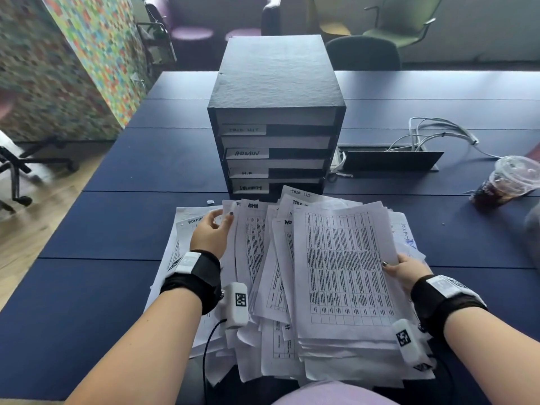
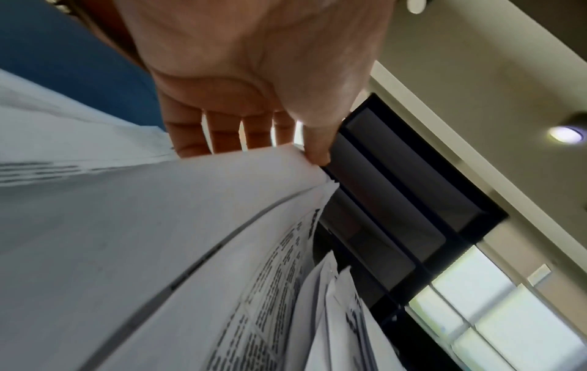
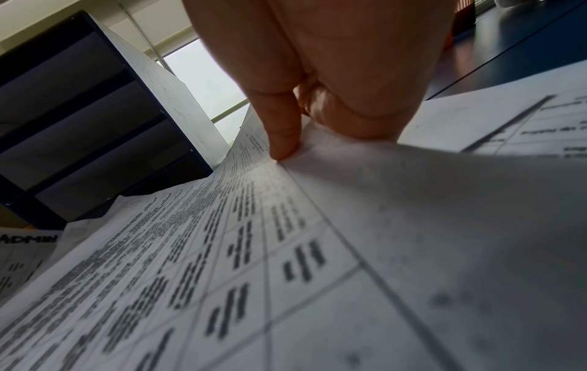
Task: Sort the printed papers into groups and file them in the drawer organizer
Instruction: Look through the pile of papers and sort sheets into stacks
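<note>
A loose heap of white printed papers (image 1: pixel 336 273), gridded tables with handwritten headings "ADMIN" and "TASK LIST", lies fanned on the dark blue surface (image 1: pixel 87 287) in front of you. Your right hand (image 1: pixel 404 271) pinches the right edge of the top sheaf, thumb on top. Your left hand (image 1: pixel 211 232) grips the upper edge of sheets at the heap's left. Just behind stands a black cardboard drawer organizer (image 1: pixel 276 112), its slots labelled "TASK LIST", "ADMIN" and two tags too blurred to read. A lidded plastic cup of dark drink (image 1: pixel 508 181) sits far right.
</note>
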Tool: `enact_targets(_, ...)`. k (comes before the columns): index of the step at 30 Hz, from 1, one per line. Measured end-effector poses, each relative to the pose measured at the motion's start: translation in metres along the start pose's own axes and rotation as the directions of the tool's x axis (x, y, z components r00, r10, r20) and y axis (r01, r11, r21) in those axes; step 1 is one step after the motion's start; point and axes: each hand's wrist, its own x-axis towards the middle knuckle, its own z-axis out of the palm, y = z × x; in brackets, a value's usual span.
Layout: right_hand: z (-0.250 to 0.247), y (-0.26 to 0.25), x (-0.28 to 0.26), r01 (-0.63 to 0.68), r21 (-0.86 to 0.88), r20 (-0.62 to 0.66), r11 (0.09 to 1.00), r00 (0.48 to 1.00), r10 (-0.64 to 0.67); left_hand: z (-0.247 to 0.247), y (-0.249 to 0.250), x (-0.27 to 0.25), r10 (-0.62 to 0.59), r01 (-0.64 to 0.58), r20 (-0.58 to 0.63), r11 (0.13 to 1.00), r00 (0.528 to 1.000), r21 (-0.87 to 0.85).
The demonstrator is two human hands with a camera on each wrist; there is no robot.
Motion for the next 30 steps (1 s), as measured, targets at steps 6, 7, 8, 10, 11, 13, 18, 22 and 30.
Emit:
enact_targets(6,0.003,0.01,0.01,-0.015,0.144,0.015,0.989,1.0,0.013,0.002,0.016,0.004,0.096,-0.08,-0.116,0.987,0.989,0.141)
enact_targets(7,0.002,0.011,0.012,-0.026,0.155,0.025,0.988,0.999,0.022,0.0,0.021,0.002,0.124,-0.103,-0.169,0.986,0.978,0.129)
enact_targets(8,0.002,0.014,0.015,-0.035,0.161,0.032,0.986,0.999,0.03,-0.003,0.027,0.0,0.148,-0.129,-0.227,0.987,0.963,0.099)
enact_targets(10,0.001,0.021,0.023,-0.045,0.179,0.041,0.983,0.998,0.038,-0.012,0.037,-0.002,0.186,-0.189,-0.344,0.982,0.92,0.026)
enact_targets(11,0.001,0.025,0.027,-0.052,0.188,0.049,0.981,0.998,0.044,-0.018,0.042,-0.003,0.202,-0.22,-0.393,0.976,0.897,0.0)
enact_targets(13,0.001,0.028,0.031,-0.056,0.194,0.059,0.979,0.997,0.045,-0.032,0.05,-0.002,0.247,-0.285,-0.467,0.959,0.849,-0.01)
enact_targets(18,0.0,0.031,0.034,0.009,0.235,0.03,0.972,0.999,-0.016,-0.062,0.07,-0.007,0.433,-0.509,-0.589,0.86,0.682,0.042)
enact_targets(22,-0.005,0.035,0.034,0.016,0.413,0.027,0.911,0.999,-0.03,-0.079,0.091,-0.022,0.518,-0.62,-0.638,0.78,0.57,0.079)
enact_targets(30,-0.019,0.029,0.011,-0.108,0.735,0.188,0.669,0.981,-0.048,-0.12,0.127,-0.03,0.461,-0.65,-0.841,0.737,0.284,0.184)
